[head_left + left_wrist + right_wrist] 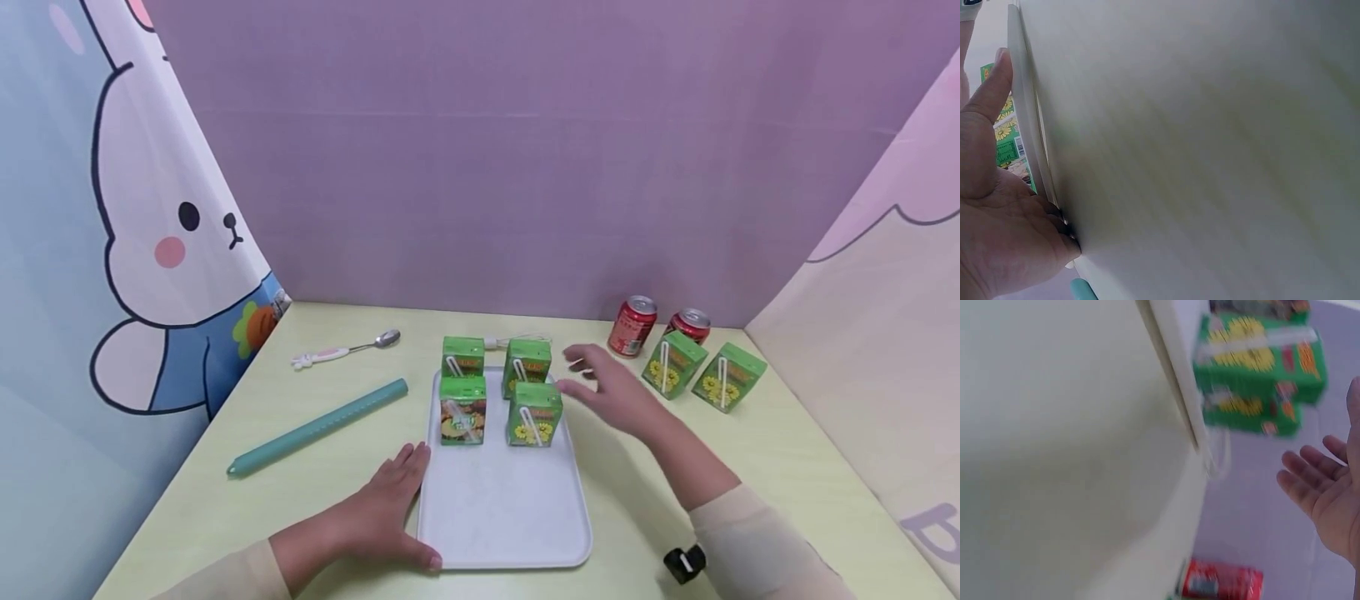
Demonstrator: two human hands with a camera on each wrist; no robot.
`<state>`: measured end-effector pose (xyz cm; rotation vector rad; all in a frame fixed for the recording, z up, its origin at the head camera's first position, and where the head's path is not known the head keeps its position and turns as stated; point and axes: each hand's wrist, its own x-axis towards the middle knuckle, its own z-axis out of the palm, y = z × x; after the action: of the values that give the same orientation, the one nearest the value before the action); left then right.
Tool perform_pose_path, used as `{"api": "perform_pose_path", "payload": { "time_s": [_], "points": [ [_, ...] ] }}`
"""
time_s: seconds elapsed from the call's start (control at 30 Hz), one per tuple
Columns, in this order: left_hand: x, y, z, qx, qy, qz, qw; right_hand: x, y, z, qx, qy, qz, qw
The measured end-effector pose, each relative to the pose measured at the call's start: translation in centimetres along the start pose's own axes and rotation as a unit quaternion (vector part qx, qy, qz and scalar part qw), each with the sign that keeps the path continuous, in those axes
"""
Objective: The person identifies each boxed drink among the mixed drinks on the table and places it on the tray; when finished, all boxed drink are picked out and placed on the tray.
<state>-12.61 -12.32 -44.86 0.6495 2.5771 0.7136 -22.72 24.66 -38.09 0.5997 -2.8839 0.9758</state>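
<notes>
A white tray (498, 508) lies lengthwise before me, bearing several green drink cartons in two rows at its far half. The front pair is a carton with a brown picture (462, 417) and one with yellow flowers (534, 421); each shows a white straw. My left hand (382, 508) touches the tray's left edge, its thumb by the near corner and its fingers stretched along the side; the left wrist view shows the thumb (997, 84) against the rim. Just right of the cartons hovers my right hand (618, 392), fingers loosely spread and holding nothing.
Two red cans (632, 327) stand at the back right, with two more green cartons (729, 377) in front. On the left lie a teal stick (318, 427) and a spoon with a pink-and-white handle (330, 355). Behind the tray lies a white-handled whisk (491, 342).
</notes>
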Motion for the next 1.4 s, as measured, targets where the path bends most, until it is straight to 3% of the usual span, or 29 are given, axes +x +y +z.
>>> {"api": "perform_pose_path", "payload": {
  "time_s": [0.23,0.47,0.63,1.0,1.17,1.4],
  "points": [
    [-0.1,0.1,-0.1,-0.004,0.000,0.001,1.0000,-0.1,3.4,-5.6,-0.051,0.073,0.060,0.9942],
    [-0.1,0.0,-0.2,-0.006,-0.002,0.015,0.9999,-0.4,6.4,-9.0,-0.115,0.090,0.137,0.9798],
    [-0.1,0.0,-0.2,-0.007,0.001,0.019,0.9998,-0.4,8.0,-9.4,-0.153,0.101,0.169,0.9684],
    [0.0,0.1,-0.2,-0.008,-0.004,0.015,0.9998,0.2,10.8,-9.0,-0.160,0.023,0.261,0.9516],
    [0.1,0.1,-0.1,-0.007,-0.004,0.013,0.9999,0.5,11.9,-8.7,-0.165,0.012,0.283,0.9447],
    [0.1,0.0,-0.1,0.000,-0.005,0.004,1.0000,0.5,12.3,-8.5,-0.153,0.015,0.293,0.9438]
  ]
}}
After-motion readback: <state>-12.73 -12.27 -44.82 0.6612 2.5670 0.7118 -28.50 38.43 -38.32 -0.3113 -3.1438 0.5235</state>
